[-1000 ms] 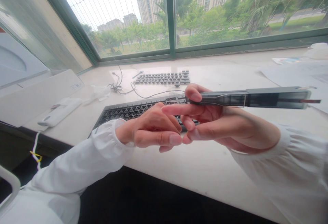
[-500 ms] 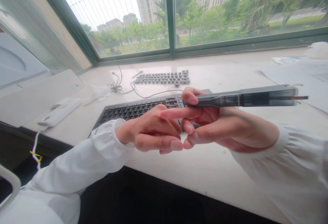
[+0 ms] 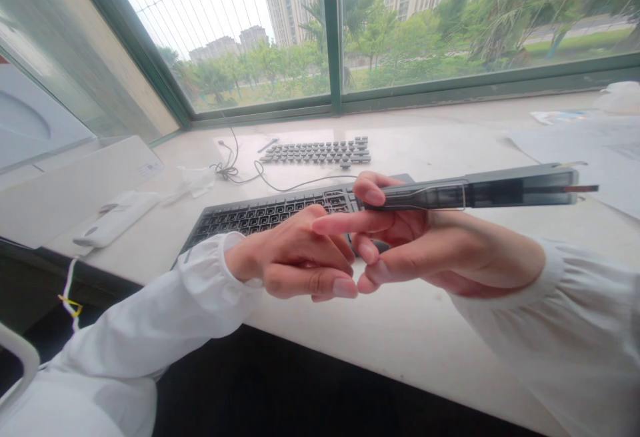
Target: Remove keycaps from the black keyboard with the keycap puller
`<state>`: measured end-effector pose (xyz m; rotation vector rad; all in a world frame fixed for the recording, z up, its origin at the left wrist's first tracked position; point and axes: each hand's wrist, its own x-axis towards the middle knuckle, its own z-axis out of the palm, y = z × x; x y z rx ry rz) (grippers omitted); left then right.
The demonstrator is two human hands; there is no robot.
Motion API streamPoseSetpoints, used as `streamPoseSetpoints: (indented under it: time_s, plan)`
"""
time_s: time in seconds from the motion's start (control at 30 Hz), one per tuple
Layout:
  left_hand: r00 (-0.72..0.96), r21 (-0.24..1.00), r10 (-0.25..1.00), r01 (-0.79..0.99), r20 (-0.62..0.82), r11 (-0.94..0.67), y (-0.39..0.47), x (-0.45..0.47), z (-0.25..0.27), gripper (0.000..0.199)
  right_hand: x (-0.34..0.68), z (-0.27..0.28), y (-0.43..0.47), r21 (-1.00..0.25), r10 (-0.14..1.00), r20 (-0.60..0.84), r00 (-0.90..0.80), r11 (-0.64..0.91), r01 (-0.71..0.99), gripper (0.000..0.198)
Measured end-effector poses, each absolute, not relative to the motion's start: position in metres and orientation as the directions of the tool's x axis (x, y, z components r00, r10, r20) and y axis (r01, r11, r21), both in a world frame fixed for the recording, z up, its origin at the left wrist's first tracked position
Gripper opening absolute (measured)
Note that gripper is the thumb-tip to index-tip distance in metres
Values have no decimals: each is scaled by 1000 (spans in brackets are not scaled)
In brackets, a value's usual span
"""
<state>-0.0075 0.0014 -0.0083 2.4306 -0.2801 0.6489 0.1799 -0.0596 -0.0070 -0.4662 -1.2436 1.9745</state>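
Observation:
My right hand [image 3: 425, 243] holds a long, dark, see-through keyboard cleaning tool [image 3: 495, 190] between its fingers. A thin wire loop lies along the tool's side, and its far end points right. My left hand [image 3: 305, 257] is curled, its thumb pressed against its fingers; whatever may be in it is hidden. The fingertips of both hands meet, and my right index finger reaches over the back of my left hand. Behind the hands lies a black keyboard [image 3: 270, 212], most of its keycaps off. Loose black keycaps [image 3: 320, 152] stand in rows beyond it.
A coiled black cable [image 3: 228, 169] lies on the pale desk [image 3: 440, 350]. At left are a white power strip [image 3: 117, 218] and an open white box [image 3: 85, 183]. Papers [image 3: 575, 147] lie at right. The window frame [image 3: 334, 37] rises behind the desk.
The tool's far end has shifted very slightly left. Both hands keep nearly the same pose, fingertips together.

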Motion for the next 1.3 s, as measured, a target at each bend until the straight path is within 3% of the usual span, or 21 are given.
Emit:
streamPoseSetpoints:
  time_s: [0.23, 0.5, 0.73, 0.9, 1.3]
  plan:
    - [912, 491, -5, -225, 409, -842, 2, -8, -10, 46, 180, -6, -61, -916, 760, 65, -646, -211, -340, 36]
    - [836, 466, -80, -379, 543, -799, 2, -6, -11, 27, 180, -5, -61, -918, 766, 35, -642, -229, -323, 36]
    - [845, 341, -141, -354, 517, -871, 5, -2, -21, 22, 181, -5, -63, -877, 725, 8, -689, -326, -353, 33]
    - [927, 392, -127, -270, 354, -879, 4, -4, -18, 38, 180, -1, -63, -875, 742, 1, -671, -324, -360, 33]
    - [883, 455, -95, -326, 460, -829, 0, -3, -10, 35, 179, -2, -61, -923, 781, 12, -625, -231, -306, 31]
